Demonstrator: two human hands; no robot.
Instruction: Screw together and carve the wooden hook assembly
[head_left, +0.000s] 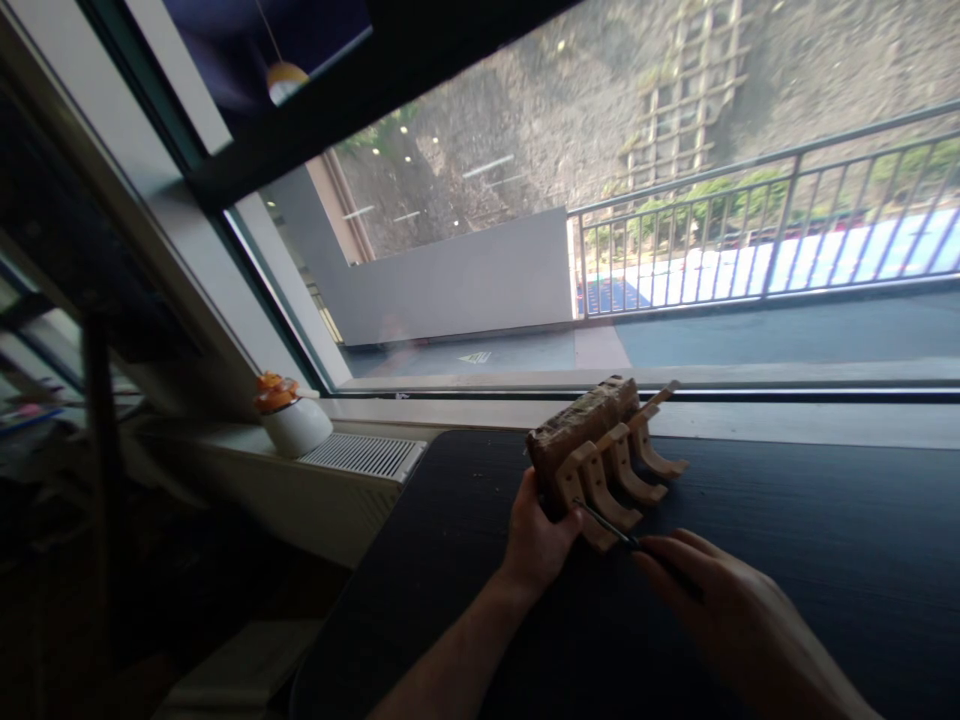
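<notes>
A wooden rack [600,440] with several curved hooks stands on edge on the dark table [825,540], its rough bark-like top turned up and back. My left hand [536,535] grips the near left end of the rack, fingers closed round it. My right hand [720,600] is closed on a thin dark tool [607,522], like a small screwdriver. The tool's tip touches the base of the nearest hook.
A white pot with orange flowers [289,415] sits on the windowsill at left, beside a radiator grille [364,455]. A large window runs behind the table, with a balcony railing [765,235] outside. Dark furniture fills the left side.
</notes>
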